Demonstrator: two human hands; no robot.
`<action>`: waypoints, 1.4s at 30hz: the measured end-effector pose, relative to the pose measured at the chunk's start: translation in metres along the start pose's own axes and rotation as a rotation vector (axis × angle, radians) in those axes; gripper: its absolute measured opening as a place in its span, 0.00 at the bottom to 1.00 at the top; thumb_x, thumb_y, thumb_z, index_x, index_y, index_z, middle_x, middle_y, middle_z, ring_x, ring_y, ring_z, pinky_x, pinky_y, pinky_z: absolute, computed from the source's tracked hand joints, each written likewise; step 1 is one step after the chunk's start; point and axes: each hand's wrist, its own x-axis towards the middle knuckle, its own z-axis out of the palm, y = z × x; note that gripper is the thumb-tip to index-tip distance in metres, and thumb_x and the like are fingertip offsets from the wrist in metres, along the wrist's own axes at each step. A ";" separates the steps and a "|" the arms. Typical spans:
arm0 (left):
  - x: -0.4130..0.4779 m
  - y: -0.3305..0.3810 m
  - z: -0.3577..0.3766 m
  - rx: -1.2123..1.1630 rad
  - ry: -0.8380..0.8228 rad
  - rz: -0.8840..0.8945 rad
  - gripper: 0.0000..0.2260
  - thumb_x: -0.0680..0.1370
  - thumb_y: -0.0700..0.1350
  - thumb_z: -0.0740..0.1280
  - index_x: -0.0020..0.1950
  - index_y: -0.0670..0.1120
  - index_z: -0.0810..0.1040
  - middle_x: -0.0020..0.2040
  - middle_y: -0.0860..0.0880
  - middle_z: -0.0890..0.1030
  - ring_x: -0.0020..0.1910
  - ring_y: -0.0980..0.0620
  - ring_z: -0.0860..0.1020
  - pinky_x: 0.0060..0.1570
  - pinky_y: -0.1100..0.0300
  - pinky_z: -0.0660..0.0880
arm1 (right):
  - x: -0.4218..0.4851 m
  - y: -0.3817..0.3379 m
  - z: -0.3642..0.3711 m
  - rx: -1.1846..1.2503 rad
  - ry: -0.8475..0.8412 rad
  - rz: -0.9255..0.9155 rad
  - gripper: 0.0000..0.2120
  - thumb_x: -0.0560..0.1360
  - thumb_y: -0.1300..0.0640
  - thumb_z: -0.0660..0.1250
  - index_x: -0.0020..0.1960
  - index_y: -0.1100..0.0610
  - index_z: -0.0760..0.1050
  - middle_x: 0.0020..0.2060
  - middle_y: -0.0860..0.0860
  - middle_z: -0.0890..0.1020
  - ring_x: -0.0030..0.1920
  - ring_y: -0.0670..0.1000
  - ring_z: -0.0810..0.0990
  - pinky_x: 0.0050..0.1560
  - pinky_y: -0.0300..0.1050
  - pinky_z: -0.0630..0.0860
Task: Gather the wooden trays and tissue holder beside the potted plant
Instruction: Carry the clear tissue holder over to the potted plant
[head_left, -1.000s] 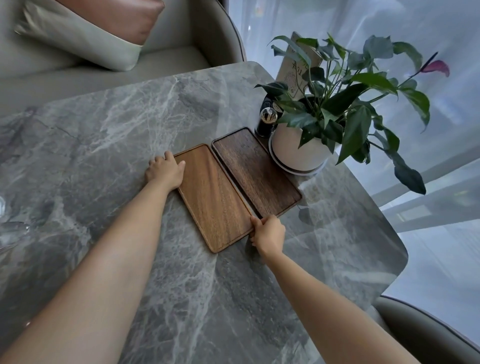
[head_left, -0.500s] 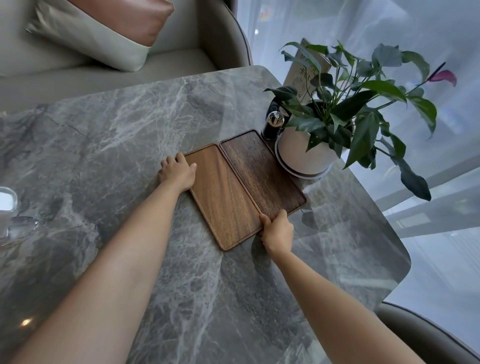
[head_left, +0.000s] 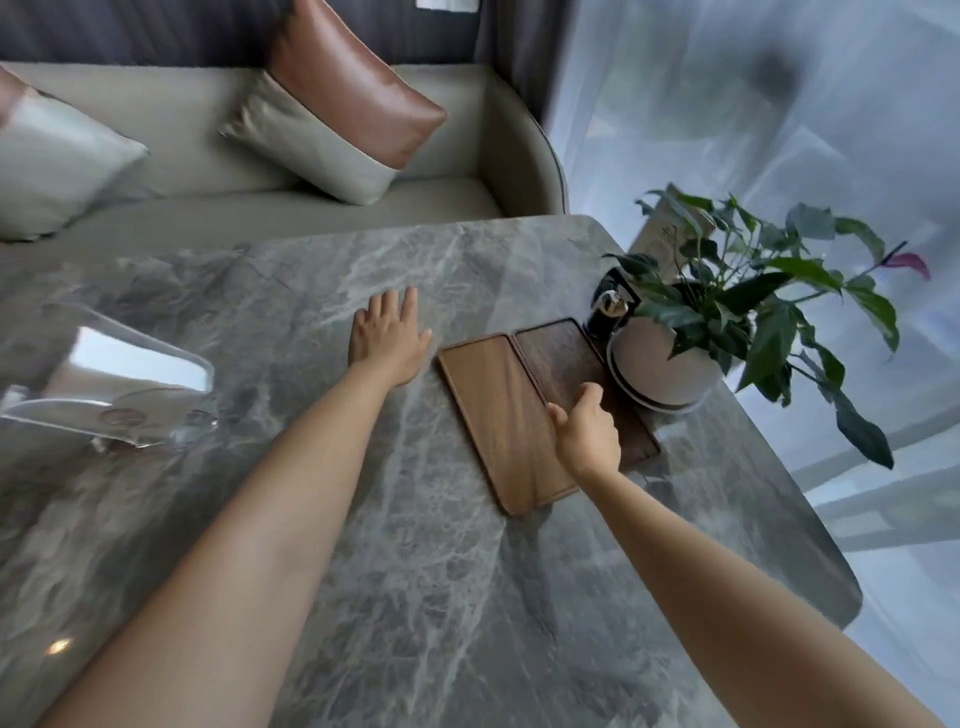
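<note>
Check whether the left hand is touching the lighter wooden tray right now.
Apart. The head view shows the left hand flat on the marble table, with a strip of bare marble between it and the lighter tray.

Both forearms (head_left: 291, 519) bare, no sleeves, hands (head_left: 387, 332) bare

Table (head_left: 415, 545) glossy grey marble; trays (head_left: 498, 410) matt wood; pot (head_left: 665, 371) smooth white.

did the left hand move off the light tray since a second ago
Yes. The left hand has left the light tray edge and now lies flat on the table, shifted left, away from the tray and the plant pot.
</note>
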 end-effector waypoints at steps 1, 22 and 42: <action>-0.005 -0.009 -0.010 0.005 0.031 -0.001 0.28 0.82 0.52 0.53 0.78 0.43 0.48 0.77 0.41 0.56 0.75 0.42 0.56 0.73 0.50 0.56 | -0.002 -0.012 -0.001 -0.011 -0.004 -0.042 0.23 0.79 0.52 0.58 0.69 0.62 0.58 0.62 0.64 0.75 0.60 0.65 0.74 0.52 0.54 0.72; -0.125 -0.273 -0.094 -0.012 0.048 -0.262 0.45 0.73 0.63 0.64 0.78 0.48 0.39 0.80 0.48 0.42 0.79 0.48 0.47 0.76 0.50 0.48 | -0.107 -0.248 0.130 -0.210 -0.386 -0.797 0.50 0.71 0.53 0.70 0.75 0.63 0.35 0.77 0.57 0.40 0.77 0.53 0.41 0.75 0.43 0.43; -0.104 -0.314 -0.038 -0.294 -0.055 -0.310 0.32 0.78 0.43 0.65 0.77 0.50 0.52 0.75 0.43 0.62 0.70 0.40 0.67 0.64 0.45 0.69 | -0.115 -0.258 0.202 -0.256 -0.396 -0.686 0.38 0.75 0.59 0.66 0.76 0.60 0.45 0.75 0.57 0.58 0.74 0.58 0.58 0.71 0.53 0.62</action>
